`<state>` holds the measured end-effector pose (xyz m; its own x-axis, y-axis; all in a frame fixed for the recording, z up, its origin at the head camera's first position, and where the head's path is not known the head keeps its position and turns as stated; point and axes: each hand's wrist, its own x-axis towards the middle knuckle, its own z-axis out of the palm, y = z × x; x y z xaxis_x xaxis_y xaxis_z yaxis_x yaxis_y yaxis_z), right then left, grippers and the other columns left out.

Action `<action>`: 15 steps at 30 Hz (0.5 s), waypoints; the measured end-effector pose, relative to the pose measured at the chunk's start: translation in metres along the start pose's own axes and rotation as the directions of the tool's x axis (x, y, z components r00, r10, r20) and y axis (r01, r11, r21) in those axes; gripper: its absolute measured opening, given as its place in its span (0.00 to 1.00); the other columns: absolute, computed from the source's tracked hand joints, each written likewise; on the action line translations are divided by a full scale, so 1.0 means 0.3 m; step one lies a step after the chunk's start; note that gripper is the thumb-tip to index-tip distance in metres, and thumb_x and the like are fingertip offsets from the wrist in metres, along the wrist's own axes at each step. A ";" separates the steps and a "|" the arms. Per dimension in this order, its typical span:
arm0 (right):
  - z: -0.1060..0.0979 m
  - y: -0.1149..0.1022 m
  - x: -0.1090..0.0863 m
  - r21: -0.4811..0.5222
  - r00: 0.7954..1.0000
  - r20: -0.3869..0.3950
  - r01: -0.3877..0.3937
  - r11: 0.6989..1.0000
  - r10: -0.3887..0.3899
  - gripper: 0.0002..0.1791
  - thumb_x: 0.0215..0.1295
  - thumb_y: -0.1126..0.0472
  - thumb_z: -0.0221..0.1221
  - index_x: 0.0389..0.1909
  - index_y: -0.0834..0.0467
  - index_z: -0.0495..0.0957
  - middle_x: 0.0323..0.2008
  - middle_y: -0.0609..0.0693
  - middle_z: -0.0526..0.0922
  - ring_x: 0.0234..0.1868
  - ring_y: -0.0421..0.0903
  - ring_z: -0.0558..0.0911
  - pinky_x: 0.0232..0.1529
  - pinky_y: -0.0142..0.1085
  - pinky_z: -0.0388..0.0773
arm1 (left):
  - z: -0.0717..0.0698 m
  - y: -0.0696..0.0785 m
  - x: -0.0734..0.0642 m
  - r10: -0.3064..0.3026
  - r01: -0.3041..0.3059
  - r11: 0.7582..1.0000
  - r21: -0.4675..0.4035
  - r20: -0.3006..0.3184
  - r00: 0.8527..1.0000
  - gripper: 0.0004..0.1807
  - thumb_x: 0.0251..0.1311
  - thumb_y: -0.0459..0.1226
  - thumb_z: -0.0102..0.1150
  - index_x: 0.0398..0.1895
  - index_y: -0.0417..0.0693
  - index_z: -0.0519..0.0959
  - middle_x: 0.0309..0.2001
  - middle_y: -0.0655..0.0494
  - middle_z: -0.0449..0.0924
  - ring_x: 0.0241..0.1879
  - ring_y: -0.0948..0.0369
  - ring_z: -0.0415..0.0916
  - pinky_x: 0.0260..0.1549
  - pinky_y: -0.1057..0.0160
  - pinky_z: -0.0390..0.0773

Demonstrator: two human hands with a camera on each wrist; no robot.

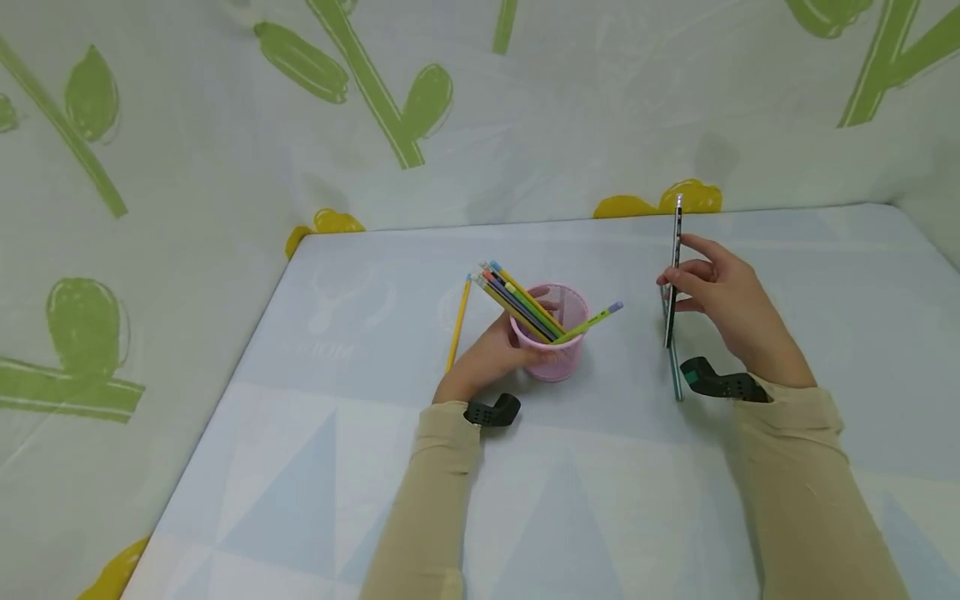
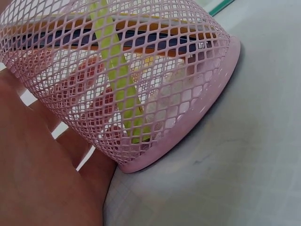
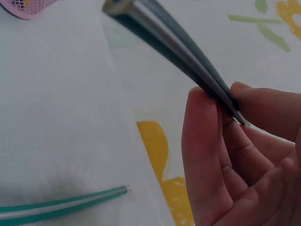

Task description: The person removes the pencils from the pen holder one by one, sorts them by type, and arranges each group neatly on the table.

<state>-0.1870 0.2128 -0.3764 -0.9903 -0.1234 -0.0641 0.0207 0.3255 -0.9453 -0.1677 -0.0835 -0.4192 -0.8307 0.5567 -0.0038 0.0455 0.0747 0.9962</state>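
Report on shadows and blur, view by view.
Head: soft light, a faint shadow beside the right sleeve; left wrist: pink mesh cup fairly crisp, tabletop looks soft; right wrist: dim, near end of the held pencil blurred.

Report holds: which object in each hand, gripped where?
Right hand pinches the dark striped pencil around mid-length; left hand grips the pink mesh pencil cup around its side.

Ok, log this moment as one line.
left hand: holds pink mesh cup, pencils inside | right hand: pinches dark pencil | on table: yellow pencil, teal pencil
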 end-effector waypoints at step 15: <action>-0.022 0.086 0.026 -0.144 0.997 0.005 -0.074 0.987 0.076 0.41 0.56 0.45 0.56 0.68 0.42 0.46 0.47 0.54 0.72 0.38 0.44 0.77 0.36 0.34 0.78 | -0.002 -0.005 -0.001 -0.005 0.005 1.000 -0.003 -0.022 1.000 0.44 0.47 0.31 0.64 0.66 0.59 0.53 0.59 0.51 0.63 0.56 0.62 0.62 0.57 0.63 0.60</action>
<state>-0.1952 0.2264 -0.3990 -0.9852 -0.1031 -0.1370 0.0739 0.4652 -0.8821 -0.1679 -0.0841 -0.4208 -0.8432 0.5376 -0.0070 0.0396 0.0751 0.9964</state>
